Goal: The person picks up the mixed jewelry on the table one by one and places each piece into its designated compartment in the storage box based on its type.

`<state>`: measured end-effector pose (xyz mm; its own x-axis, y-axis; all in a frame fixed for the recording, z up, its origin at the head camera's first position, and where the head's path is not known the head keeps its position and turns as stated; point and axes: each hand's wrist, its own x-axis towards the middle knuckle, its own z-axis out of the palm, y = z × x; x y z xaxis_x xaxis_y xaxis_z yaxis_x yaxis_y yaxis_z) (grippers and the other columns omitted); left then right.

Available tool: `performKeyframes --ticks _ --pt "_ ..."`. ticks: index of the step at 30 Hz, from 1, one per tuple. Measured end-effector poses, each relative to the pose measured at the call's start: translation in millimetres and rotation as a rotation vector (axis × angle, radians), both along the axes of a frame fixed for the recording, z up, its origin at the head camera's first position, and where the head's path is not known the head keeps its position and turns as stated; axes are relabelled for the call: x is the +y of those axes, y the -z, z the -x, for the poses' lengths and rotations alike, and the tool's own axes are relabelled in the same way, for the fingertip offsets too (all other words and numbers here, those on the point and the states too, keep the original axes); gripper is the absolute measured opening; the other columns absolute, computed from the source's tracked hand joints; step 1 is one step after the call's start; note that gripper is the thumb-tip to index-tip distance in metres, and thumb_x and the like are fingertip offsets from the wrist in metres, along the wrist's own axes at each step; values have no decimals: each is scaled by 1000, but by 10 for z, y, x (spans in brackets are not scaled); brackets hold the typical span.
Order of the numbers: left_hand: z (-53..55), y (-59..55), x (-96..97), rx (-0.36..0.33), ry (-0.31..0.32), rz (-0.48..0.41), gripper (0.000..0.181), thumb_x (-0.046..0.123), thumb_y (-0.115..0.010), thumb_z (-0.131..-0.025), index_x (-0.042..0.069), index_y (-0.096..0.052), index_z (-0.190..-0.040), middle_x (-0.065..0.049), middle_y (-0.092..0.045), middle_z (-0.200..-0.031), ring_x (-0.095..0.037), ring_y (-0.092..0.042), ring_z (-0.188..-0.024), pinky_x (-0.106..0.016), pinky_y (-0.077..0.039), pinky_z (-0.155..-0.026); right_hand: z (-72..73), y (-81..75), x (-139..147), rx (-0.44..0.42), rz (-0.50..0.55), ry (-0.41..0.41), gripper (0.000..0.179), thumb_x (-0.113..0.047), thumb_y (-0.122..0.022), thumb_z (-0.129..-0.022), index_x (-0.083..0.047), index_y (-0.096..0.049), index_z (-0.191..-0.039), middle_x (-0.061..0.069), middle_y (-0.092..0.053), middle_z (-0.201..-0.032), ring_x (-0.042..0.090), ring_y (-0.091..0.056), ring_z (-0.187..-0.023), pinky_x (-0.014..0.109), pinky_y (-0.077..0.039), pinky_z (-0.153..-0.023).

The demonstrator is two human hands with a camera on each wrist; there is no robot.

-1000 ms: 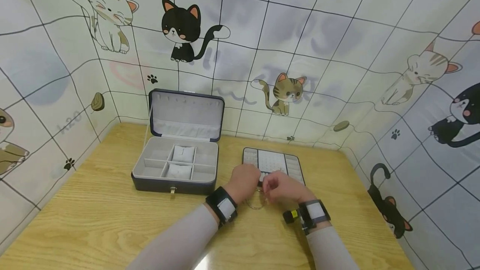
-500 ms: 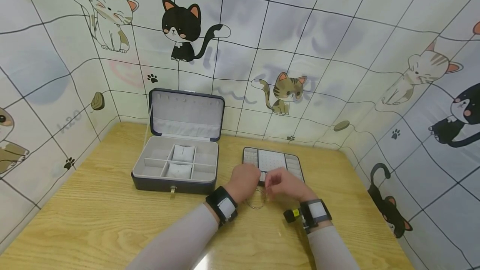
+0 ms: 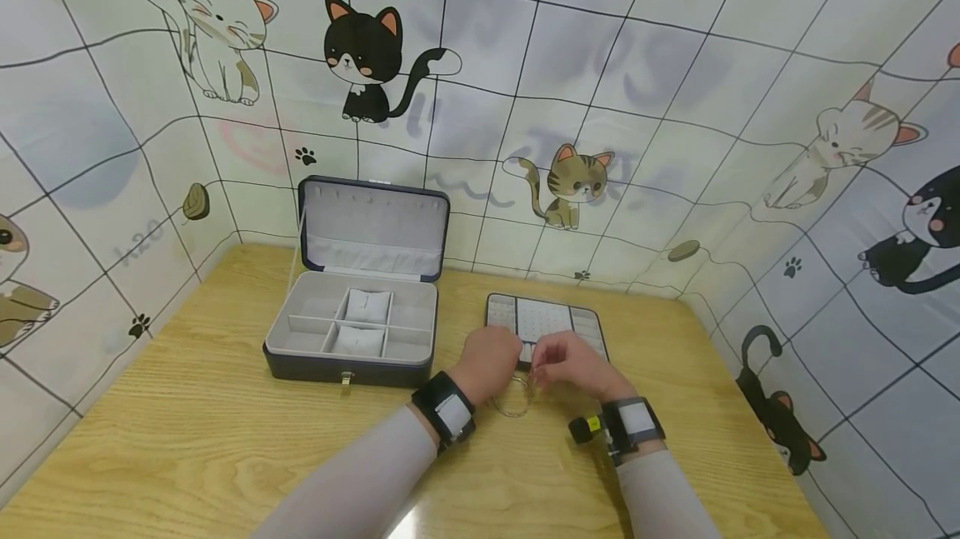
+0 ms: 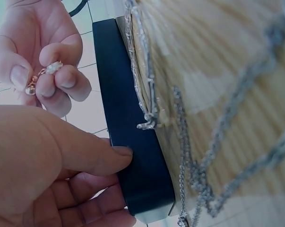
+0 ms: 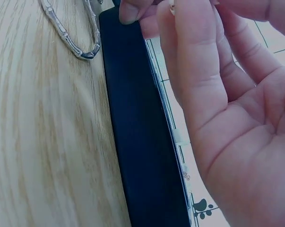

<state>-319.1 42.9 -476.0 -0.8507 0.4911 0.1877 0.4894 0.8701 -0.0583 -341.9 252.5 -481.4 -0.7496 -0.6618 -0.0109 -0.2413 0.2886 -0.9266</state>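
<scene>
My left hand (image 3: 489,366) grips the near left corner of a shallow jewelry tray (image 3: 543,321), thumb on its dark blue side in the left wrist view. Just to the right, my right hand (image 3: 576,362) is raised close to the tray's front edge. Its thumb and fingers pinch a small gold dangling earring (image 4: 52,67) with a whitish stone and a gold ball at one end. A silvery bangle (image 3: 512,416) lies on the table in front of the tray, between my wrists. Beside it in the left wrist view runs a silver chain (image 4: 182,127).
An open dark blue jewelry box (image 3: 348,371) stands to the left, lid up against the wall. Two white cushions (image 3: 367,306) sit in its middle compartments. The wooden table (image 3: 225,439) meets a cat-printed wall covering (image 3: 480,64) at the back and sides.
My right hand has shifted slightly to the right, its fingers still pinching the earring. The left hand, tray, bangle and box have stayed in place.
</scene>
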Motion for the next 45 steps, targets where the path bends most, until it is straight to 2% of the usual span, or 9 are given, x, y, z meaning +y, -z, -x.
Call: performKeyframes --ticks 5,9,15,22,27,30,34,37,45 --pt "1 6 3 11 1 -7 7 19 -74 -98 16 -78 -93 0 -71 -82 -15 -64 -72 -32 -58 -58 2 10 8 24 17 27 8 -1 -72 -87 3 -70 -94 23 -73 -89 16 -69 -74 32 -60 -71" --pt "8 19 3 9 4 -12 7 19 -73 -98 17 -78 -93 0 -71 -82 -15 -63 -72 -32 -58 -58 5 12 4 38 35 48 7 -1 -72 -88 3 -70 -93 24 -72 -87 24 -68 -74 32 -59 -70" --pt "16 42 -3 23 11 -16 8 20 -72 -98 17 -77 -93 1 -71 -82 -14 -64 -73 -33 -57 -57 -6 0 -10 66 21 121 6 -4 -72 -91 1 -70 -92 22 -73 -84 27 -67 -73 32 -57 -70" --pt "25 46 -4 11 3 -11 7 19 -73 -98 17 -77 -93 0 -71 -82 -14 -63 -73 -32 -57 -58 20 23 -13 87 51 189 4 0 -73 -91 -3 -70 -92 2 -75 -84 14 -70 -76 31 -61 -74" --pt "25 48 -1 11 1 -12 7 20 -73 -98 17 -77 -94 0 -70 -83 -15 -64 -74 -32 -57 -59 35 42 -29 80 94 235 10 4 -69 -93 -6 -70 -90 -3 -75 -85 9 -70 -76 28 -61 -74" --pt "30 56 1 20 4 -12 7 21 -73 -99 18 -78 -94 0 -71 -84 -15 -65 -75 -32 -58 -61 30 55 -43 79 119 243 2 2 -71 -93 2 -69 -93 -3 -75 -85 8 -70 -76 27 -61 -73" --pt "38 58 2 20 6 -17 8 21 -72 -99 18 -78 -94 0 -72 -83 -15 -65 -75 -33 -58 -60 22 66 -61 79 119 253 13 -2 -73 -93 10 -67 -97 -3 -74 -87 8 -70 -77 27 -61 -75" --pt "31 42 4 18 5 -21 8 20 -72 -99 17 -77 -93 0 -71 -82 -15 -65 -74 -33 -58 -59 31 78 -60 81 114 277 11 0 -71 -93 10 -67 -97 -2 -74 -87 8 -70 -77 27 -61 -75" --pt "2 -1 -4 17 -2 5 9 19 -71 -99 17 -77 -92 0 -72 -84 -16 -68 -76 -33 -59 -61 40 70 -59 115 83 445 10 -5 -72 -94 4 -69 -99 3 -75 -89 13 -71 -81 28 -62 -78"
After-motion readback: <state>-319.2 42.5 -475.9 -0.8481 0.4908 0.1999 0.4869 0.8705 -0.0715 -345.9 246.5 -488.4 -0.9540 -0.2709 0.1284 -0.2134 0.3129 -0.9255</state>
